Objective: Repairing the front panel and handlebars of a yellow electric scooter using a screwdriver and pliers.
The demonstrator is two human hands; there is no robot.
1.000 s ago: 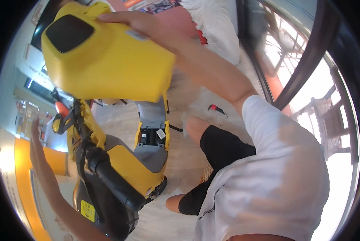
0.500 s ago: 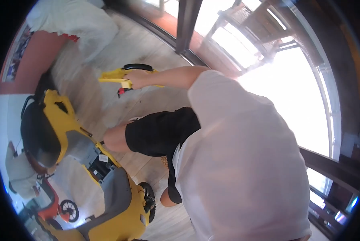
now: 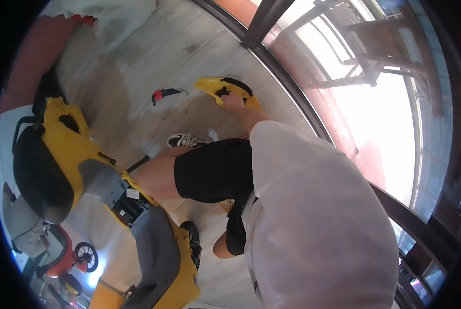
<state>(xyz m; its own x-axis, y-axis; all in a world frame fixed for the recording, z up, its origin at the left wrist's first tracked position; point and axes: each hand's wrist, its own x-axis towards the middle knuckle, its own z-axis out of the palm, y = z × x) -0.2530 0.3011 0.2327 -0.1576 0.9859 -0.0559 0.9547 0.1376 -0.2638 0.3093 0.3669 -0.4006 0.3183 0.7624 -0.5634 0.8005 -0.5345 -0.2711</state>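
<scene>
My right hand (image 3: 234,102) is closed on the edge of a yellow plastic panel (image 3: 208,88) with a curved black strip along one side. The panel is at or just above the floor, near the dark frame of the glass door. To its left lies a red-and-black folding hex key set (image 3: 164,95) on the floor. A yellow scooter (image 3: 65,129) with a black seat (image 3: 41,172) and a grey footboard stands at the left. Its open compartment (image 3: 129,206) shows dark parts inside. My left hand is out of sight.
My bent leg in black shorts (image 3: 212,167) is between the scooter and the door frame (image 3: 312,116). Farther off are a white covering (image 3: 119,20) at the top left and a red vehicle (image 3: 60,252) with a spoked wheel (image 3: 86,257) at the lower left.
My right hand has carried the yellow panel to the right, toward the door frame. The hex key set, partly hidden before, now shows fully. The view has shifted.
</scene>
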